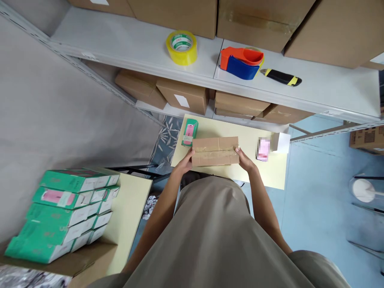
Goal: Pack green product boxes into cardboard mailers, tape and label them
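Cardboard box (pixel 215 152) seemingly between fingers (pixel 190 154)

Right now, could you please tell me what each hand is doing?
Left hand: holding the cardboard box by its left end.
Right hand: holding its right end.

Single head-worn view, forward and down above the held carton (pixel 215 152)

From my station I see the left arm (pixel 160 208) and right arm (pixel 265 202) reach forward past the torso (pixel 210 236), converging. The left hand (pixel 185 161) and right hand (pixel 246 160) face each other, nearly level, thumbs (pixel 237 149) inward, both gripping; I can't make out most fingers.
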A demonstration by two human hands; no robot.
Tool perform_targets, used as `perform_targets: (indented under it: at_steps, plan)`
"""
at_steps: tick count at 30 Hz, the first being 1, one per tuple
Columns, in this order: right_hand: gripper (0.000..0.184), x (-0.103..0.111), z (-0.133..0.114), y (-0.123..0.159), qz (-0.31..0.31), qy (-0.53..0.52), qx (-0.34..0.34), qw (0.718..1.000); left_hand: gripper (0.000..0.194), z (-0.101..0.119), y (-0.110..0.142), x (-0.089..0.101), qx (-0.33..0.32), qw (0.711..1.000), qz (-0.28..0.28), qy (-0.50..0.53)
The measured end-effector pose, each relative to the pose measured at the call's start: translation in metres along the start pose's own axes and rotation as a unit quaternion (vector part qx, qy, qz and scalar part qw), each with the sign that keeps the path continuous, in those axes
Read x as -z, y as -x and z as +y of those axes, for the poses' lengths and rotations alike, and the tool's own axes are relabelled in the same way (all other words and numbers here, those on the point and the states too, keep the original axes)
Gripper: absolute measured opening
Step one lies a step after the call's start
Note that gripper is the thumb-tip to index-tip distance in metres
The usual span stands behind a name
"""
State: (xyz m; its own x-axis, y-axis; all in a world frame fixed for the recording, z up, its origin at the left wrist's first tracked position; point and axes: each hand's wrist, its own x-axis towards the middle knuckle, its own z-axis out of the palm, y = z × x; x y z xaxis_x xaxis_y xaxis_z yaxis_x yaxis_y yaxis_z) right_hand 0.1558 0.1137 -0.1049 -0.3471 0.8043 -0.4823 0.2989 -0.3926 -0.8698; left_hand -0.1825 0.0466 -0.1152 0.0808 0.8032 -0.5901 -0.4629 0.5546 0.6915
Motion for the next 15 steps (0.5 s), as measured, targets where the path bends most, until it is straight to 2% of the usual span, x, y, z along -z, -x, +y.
perform_targets:
  at_steps: [2, 4, 9, 12, 15]
  plan:
    - [0.09, -0.002, 0.001, -0.004, -0.061, -0.035, 0.005, 0.998, 0.091, -0.002, -0.003, 0.002, 0.014, 1.0, -0.012, 0.011]
    - [0.088, -0.003, 0.0, -0.008, -0.089, -0.061, -0.005, 0.994, 0.089, 0.0, -0.006, 0.004, 0.024, 1.0, -0.01, 0.011]
    - [0.079, 0.001, -0.008, -0.012, -0.09, -0.084, -0.009, 0.992, 0.086, 0.002, -0.012, 0.004, 0.041, 0.999, -0.014, 0.014]
    - [0.085, 0.002, -0.011, -0.006, -0.118, -0.091, 0.015, 0.989, 0.086, -0.002, -0.011, 0.003, 0.044, 0.999, -0.018, 0.024]
    - [0.093, 0.001, -0.008, 0.0, -0.104, -0.072, 0.022, 0.992, 0.085, -0.005, -0.012, 0.003, 0.042, 0.999, -0.013, 0.031]
